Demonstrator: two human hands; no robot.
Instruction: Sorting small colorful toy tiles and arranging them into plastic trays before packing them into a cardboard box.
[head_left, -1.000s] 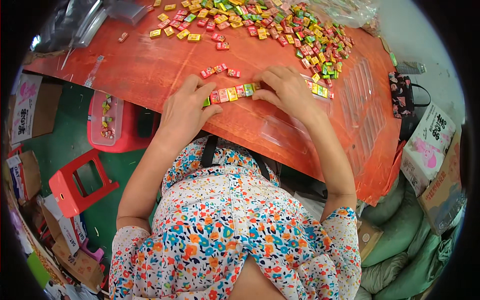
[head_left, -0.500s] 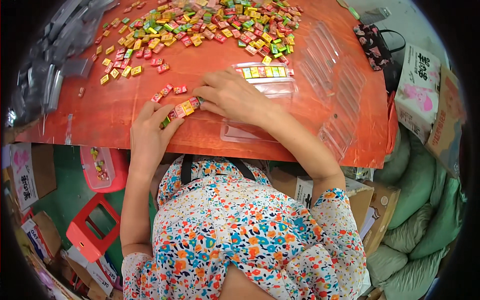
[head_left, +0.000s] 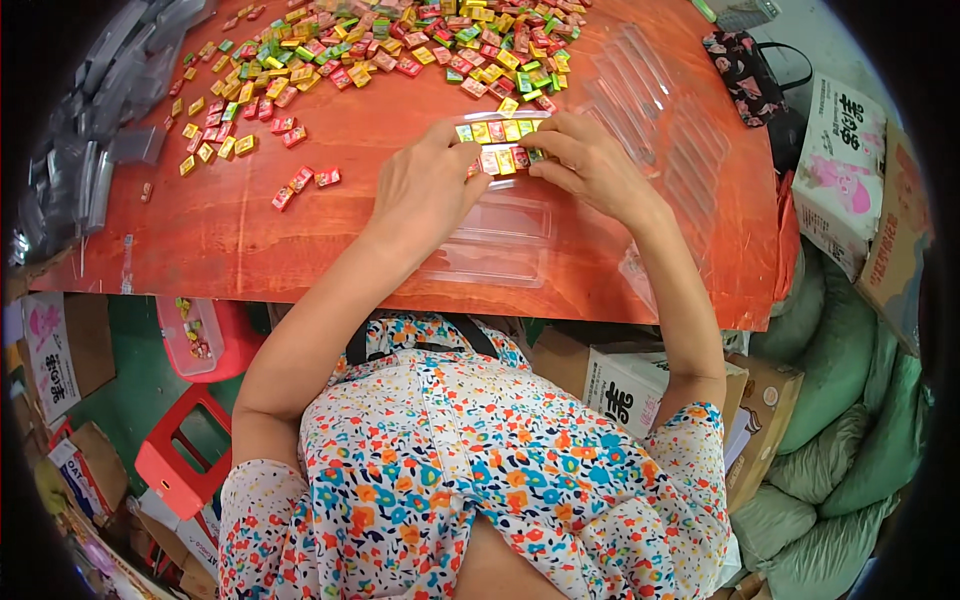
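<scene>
Both my hands are over a clear plastic tray [head_left: 503, 185] on the red table. A short row of small box-shaped packs [head_left: 503, 161], red, yellow and white, is pinched end to end between them. My left hand [head_left: 428, 185] closes on the row's left end, and my right hand [head_left: 597, 168] on its right end. Just beyond lies another row of green, yellow and red packs [head_left: 497, 131] in the tray. How deep the held row sits in the tray is hidden by my fingers. Several loose red packs [head_left: 301, 180] lie left of my left hand.
A big heap of coloured packs [head_left: 400, 50] covers the table's far side. Empty clear trays [head_left: 490, 245] lie nearer me, with more trays [head_left: 697, 165] at right. Stacked clear plastic pieces [head_left: 90, 130] line the left edge. A red stool [head_left: 180, 450] stands below on the floor.
Both hands have moved right and a little farther away, carrying the row of packs from the bare table to the tray, beside the row lying there. The view has shifted slightly.
</scene>
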